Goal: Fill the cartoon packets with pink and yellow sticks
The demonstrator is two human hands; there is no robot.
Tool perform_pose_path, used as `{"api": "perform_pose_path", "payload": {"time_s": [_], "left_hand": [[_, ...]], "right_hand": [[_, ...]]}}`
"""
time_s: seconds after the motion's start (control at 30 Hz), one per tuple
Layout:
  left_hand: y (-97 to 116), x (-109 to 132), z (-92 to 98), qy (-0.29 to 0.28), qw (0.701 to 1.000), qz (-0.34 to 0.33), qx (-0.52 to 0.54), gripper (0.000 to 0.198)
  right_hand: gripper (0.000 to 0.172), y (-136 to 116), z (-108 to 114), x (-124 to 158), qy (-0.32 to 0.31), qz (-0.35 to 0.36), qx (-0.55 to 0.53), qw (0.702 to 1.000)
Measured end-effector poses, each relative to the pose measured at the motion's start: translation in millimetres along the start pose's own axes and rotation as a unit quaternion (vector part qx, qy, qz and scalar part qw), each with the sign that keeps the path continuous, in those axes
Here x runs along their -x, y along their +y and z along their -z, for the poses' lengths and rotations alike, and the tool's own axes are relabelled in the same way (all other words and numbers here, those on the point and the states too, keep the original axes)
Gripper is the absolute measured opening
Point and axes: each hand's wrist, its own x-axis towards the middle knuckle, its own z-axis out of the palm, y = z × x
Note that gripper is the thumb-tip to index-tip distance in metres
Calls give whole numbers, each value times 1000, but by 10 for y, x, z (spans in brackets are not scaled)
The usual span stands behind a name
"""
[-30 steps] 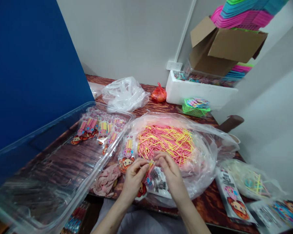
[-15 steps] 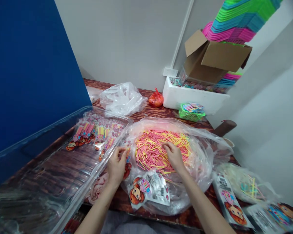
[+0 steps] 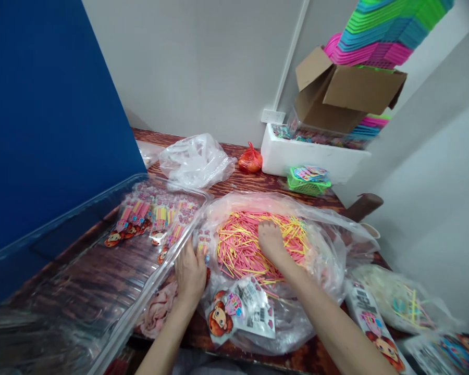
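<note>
A heap of thin pink and yellow candy sticks (image 3: 242, 250) lies in a spread clear plastic bag (image 3: 316, 291). My right hand (image 3: 271, 240) is curled down into the heap, its fingertips hidden among the sticks. My left hand (image 3: 190, 273) reaches along the near side of the clear tray (image 3: 156, 281), thumb apart from the fingers. Beside its thumb is a small filled packet (image 3: 204, 244), partly covered by the hand. A silver printed pouch (image 3: 254, 307) with a cartoon face rests on the bag's front part.
Several filled packets (image 3: 162, 216) lie inside the tray. Behind are a crumpled plastic bag (image 3: 197, 161), a red bag (image 3: 250, 159), a green basket (image 3: 308, 183) and a white foam box (image 3: 312, 159). More pouches (image 3: 377, 333) lie at right. A pink cloth (image 3: 158, 312) is by the tray.
My right hand has turned from a loose pinch above the sticks to fingers dipped into them. My left hand has lowered, and its pinch has loosened into stretched fingers.
</note>
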Motion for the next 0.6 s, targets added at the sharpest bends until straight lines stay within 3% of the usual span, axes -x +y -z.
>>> {"api": "perform_pose_path", "payload": {"time_s": [0.27, 0.6], "left_hand": [[54, 188, 199, -33, 998, -55, -11, 52], [122, 333, 282, -61, 996, -64, 4, 52]], "right_hand": [[26, 372, 70, -76, -14, -52, -59, 997], [16, 638, 227, -115, 16, -90, -234, 968]]}}
